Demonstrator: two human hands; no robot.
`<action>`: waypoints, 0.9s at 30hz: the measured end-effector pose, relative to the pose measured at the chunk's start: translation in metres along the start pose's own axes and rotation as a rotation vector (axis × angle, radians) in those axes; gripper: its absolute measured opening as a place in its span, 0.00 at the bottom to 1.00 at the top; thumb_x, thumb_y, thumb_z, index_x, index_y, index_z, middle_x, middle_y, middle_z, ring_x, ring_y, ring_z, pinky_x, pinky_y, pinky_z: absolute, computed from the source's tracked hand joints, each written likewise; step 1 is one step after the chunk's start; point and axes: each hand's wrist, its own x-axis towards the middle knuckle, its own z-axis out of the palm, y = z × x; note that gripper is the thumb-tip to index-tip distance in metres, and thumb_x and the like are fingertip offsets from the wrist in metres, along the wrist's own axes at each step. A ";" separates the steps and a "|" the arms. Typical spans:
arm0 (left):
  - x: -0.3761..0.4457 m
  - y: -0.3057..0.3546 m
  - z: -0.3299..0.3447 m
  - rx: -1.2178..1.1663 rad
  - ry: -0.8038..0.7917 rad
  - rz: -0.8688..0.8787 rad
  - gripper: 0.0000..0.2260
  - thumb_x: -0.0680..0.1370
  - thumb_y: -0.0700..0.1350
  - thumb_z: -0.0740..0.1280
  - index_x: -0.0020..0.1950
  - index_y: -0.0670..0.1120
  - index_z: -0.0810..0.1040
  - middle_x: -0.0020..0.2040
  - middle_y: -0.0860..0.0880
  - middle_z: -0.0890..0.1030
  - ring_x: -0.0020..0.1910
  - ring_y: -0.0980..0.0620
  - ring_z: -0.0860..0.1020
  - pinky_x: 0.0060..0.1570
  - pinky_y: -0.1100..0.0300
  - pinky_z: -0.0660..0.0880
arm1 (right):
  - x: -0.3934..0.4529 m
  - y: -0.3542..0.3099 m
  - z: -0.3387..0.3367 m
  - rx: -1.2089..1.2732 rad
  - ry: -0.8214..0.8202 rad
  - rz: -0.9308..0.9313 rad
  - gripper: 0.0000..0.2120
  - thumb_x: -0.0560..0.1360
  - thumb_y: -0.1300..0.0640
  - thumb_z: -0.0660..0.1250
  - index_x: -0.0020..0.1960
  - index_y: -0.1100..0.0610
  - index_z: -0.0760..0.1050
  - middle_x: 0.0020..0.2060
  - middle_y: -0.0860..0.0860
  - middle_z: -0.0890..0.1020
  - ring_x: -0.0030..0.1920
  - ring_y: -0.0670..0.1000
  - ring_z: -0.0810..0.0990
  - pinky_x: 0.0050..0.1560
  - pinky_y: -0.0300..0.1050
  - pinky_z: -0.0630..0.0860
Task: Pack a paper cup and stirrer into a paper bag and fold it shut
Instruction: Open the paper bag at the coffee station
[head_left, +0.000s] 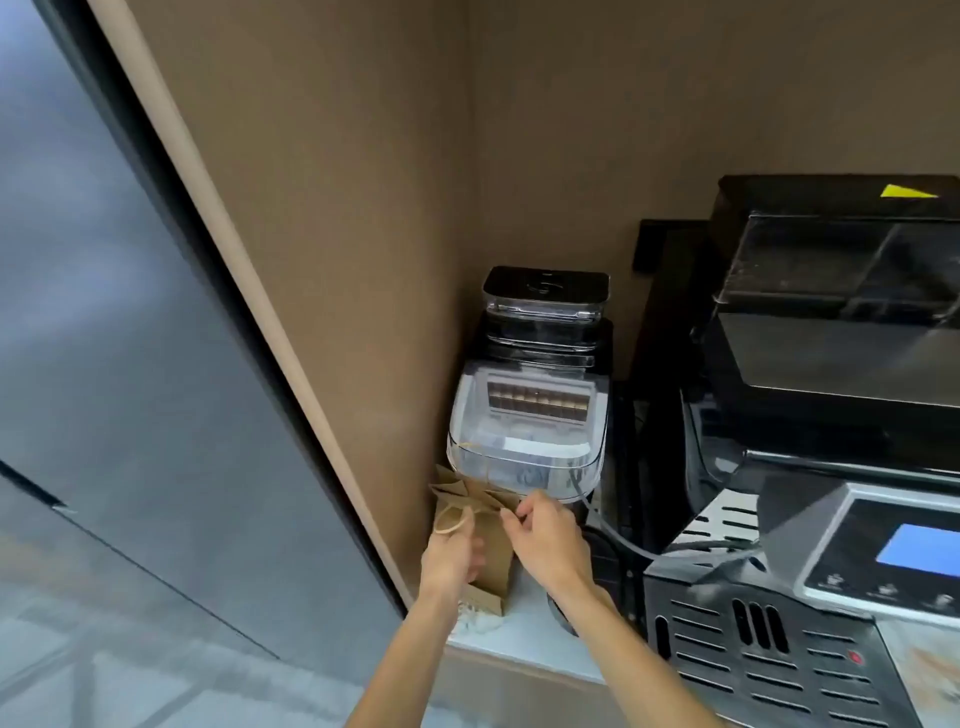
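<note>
A brown paper bag with twisted paper handles stands on the white counter in the left corner, in front of a small clear-lidded machine. My left hand grips the bag's left side near one looped handle. My right hand pinches the bag's top edge between thumb and fingers. The bag's mouth is crumpled and partly open. No paper cup or stirrer shows; the inside of the bag is hidden.
A clear-lidded ice machine sits right behind the bag. A large black coffee machine with a blue screen fills the right. A brown cabinet wall closes the left. A clear tube runs between the machines.
</note>
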 end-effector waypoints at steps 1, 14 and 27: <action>0.002 0.001 -0.001 -0.017 0.012 -0.011 0.17 0.81 0.57 0.61 0.57 0.46 0.78 0.50 0.43 0.83 0.48 0.43 0.83 0.51 0.50 0.80 | -0.002 0.000 0.002 -0.018 0.000 -0.005 0.10 0.78 0.42 0.64 0.49 0.49 0.75 0.48 0.46 0.81 0.49 0.50 0.80 0.45 0.48 0.78; 0.021 0.010 -0.003 0.046 0.004 0.007 0.06 0.80 0.41 0.63 0.44 0.44 0.77 0.35 0.45 0.81 0.32 0.49 0.78 0.39 0.58 0.75 | -0.014 0.011 0.013 -0.020 -0.031 -0.109 0.04 0.77 0.49 0.65 0.48 0.49 0.76 0.49 0.45 0.79 0.47 0.48 0.81 0.46 0.49 0.80; -0.049 -0.029 -0.024 0.404 -0.108 0.452 0.14 0.76 0.39 0.65 0.31 0.39 0.72 0.28 0.43 0.77 0.30 0.52 0.69 0.34 0.57 0.65 | -0.079 -0.039 -0.065 0.386 -0.173 -0.132 0.14 0.79 0.62 0.61 0.47 0.49 0.84 0.46 0.42 0.86 0.50 0.38 0.82 0.53 0.30 0.76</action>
